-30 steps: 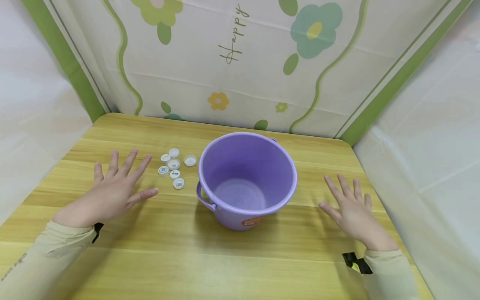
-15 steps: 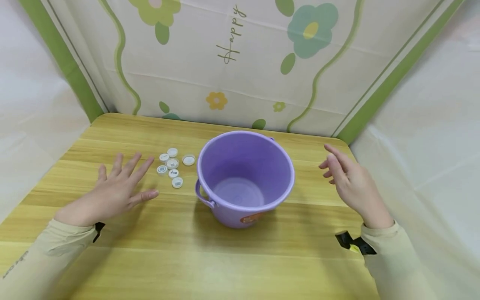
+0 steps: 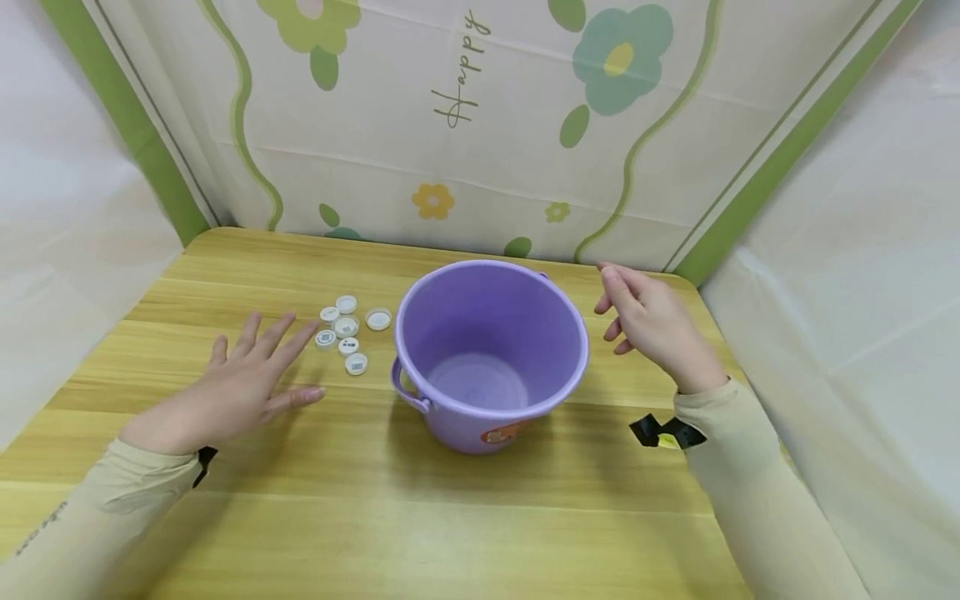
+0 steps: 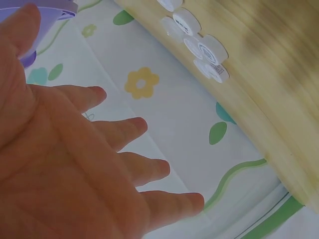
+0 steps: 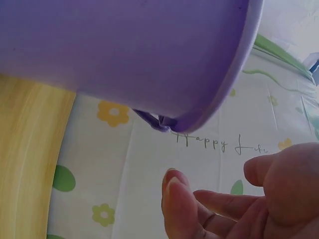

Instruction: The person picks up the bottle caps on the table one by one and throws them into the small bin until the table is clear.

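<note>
A purple bucket (image 3: pixel 453 427) stands upright on the table, its inside bare and its handle (image 3: pixel 407 390) hanging down at the left. My left hand (image 3: pixel 236 390) hovers over the table left of it, palm down, fingers spread and holding nothing. Just beyond those fingertips lie several small round white discs (image 3: pixel 347 327), some with printed marks and clear rims. To the bucket's right, my right hand (image 3: pixel 660 325) is raised near the rim with loosely bent fingers. The right wrist view shows its thumb apart from the fingers, nothing between them, and the bucket wall (image 5: pixel 124 55) close by.
The wooden table (image 3: pixel 450 533) ends at the back against a curtain (image 3: pixel 360 125) with flower prints. White sheets (image 3: pixel 862 317) hang at both sides. A dark strap piece (image 3: pixel 667 432) sits at the right wrist.
My right hand has risen from flat and spread, turned with its fingers bending, and moved left and away toward the bucket. The left hand has shifted only slightly right; bucket and discs stay put.
</note>
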The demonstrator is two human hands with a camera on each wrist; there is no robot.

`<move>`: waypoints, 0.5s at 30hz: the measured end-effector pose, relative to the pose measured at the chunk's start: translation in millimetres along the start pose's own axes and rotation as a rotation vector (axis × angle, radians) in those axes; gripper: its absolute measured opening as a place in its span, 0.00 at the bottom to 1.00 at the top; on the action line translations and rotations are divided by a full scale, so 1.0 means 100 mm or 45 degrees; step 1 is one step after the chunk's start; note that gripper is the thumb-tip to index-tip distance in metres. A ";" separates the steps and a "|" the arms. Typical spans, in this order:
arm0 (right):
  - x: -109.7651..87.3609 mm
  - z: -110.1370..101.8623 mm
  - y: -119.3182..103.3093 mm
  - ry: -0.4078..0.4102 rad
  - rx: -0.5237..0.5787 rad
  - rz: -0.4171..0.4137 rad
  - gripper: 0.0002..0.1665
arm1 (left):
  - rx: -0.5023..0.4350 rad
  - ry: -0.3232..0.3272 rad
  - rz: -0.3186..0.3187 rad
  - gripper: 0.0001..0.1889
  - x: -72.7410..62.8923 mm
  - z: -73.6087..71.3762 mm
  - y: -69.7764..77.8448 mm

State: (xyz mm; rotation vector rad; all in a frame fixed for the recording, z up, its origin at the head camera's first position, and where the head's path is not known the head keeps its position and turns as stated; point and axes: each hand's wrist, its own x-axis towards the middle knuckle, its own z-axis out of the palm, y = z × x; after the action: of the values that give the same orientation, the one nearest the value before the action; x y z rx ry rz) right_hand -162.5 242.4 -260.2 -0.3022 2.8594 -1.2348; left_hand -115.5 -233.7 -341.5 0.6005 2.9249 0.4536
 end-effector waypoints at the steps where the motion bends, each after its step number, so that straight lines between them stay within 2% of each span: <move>1: 0.03 0.02 -0.01 -0.016 0.009 0.008 0.41 | 0.000 0.001 -0.001 0.47 0.00 0.00 0.00; 6: 0.16 0.15 -0.08 -0.090 -0.024 0.034 0.38 | 0.018 0.013 0.002 0.47 0.01 0.00 0.02; 9: 0.22 0.22 -0.14 -0.110 -0.159 0.018 0.35 | 0.026 0.008 0.006 0.47 0.02 0.00 0.02; 12: 0.28 0.29 -0.17 -0.097 -0.345 -0.041 0.31 | 0.026 -0.004 0.005 0.47 0.03 0.00 0.03; 15: 0.31 0.34 -0.20 -0.073 -0.473 -0.094 0.27 | 0.027 -0.011 -0.001 0.47 0.04 0.01 0.02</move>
State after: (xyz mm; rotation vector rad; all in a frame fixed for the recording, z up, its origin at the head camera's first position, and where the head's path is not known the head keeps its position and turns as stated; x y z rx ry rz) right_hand -185.9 198.5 -267.2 -0.4420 3.0359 -0.6795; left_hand -118.0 -230.0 -341.7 0.6023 2.9252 0.4194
